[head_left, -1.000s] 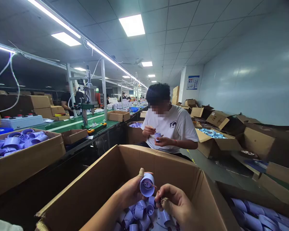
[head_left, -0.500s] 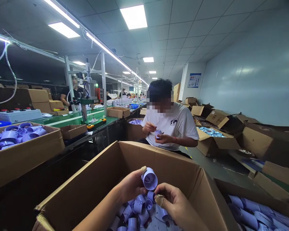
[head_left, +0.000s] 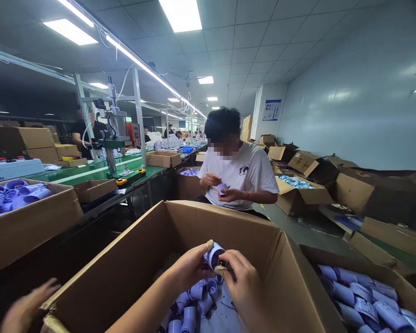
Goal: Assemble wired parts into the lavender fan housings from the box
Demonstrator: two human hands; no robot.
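Observation:
Over the large cardboard box, my left hand [head_left: 192, 263] is closed round a white plastic cylinder [head_left: 212, 254], its open end facing right. A tan cover sits on the left thumb. My right hand [head_left: 241, 280] pinches a small dark part [head_left: 222, 262] at the cylinder's mouth. The fingers partly hide this part, and I cannot tell what it is. Below both hands, several white cylinders [head_left: 190, 318] lie loose in the cardboard box [head_left: 222, 222].
A blurred hand [head_left: 31, 305] of another person shows at the box's left corner. Opposite sits a co-worker [head_left: 241, 178] holding a similar cylinder. Boxes of cylinders stand left [head_left: 38, 231] and right [head_left: 412, 286]. A press machine [head_left: 114, 134] stands on the green bench [head_left: 152, 173].
My right hand has moved up to the cylinder's mouth with the small dark part. The cylinder has turned towards the right. Another person's hand has appeared at the lower left.

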